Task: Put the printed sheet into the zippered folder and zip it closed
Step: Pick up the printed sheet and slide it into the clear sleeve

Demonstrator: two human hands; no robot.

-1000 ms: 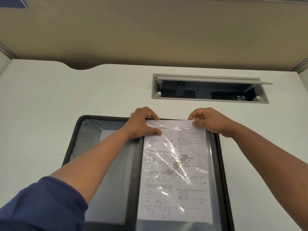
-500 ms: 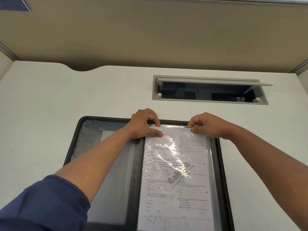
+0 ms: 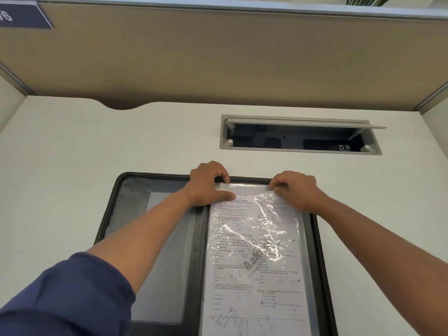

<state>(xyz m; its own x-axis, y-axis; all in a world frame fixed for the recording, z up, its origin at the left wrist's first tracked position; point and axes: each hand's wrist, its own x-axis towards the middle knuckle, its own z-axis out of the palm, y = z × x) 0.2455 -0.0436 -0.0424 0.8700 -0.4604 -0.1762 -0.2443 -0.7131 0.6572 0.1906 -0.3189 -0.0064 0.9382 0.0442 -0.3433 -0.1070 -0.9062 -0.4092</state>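
Note:
A black zippered folder (image 3: pixel 110 215) lies open flat on the white desk. The printed sheet (image 3: pixel 252 267) sits inside a clear plastic sleeve on the folder's right half, with glare over its upper part. My left hand (image 3: pixel 206 185) pinches the sleeve's top left corner, thumb flat on the plastic. At the top right corner my right hand (image 3: pixel 294 190) pinches the sleeve's upper edge with curled fingers. The sheet's top edge lies a little below the sleeve's opening.
A grey cable hatch (image 3: pixel 300 134) with its lid propped open is set into the desk (image 3: pixel 72 154) behind the folder. A beige partition (image 3: pixel 218 57) closes off the far side. The folder's left half shows a grey pocket (image 3: pixel 164 275).
The sheet has slid down toward me, deeper into the sleeve. Both hands have stayed at the sleeve's top corners.

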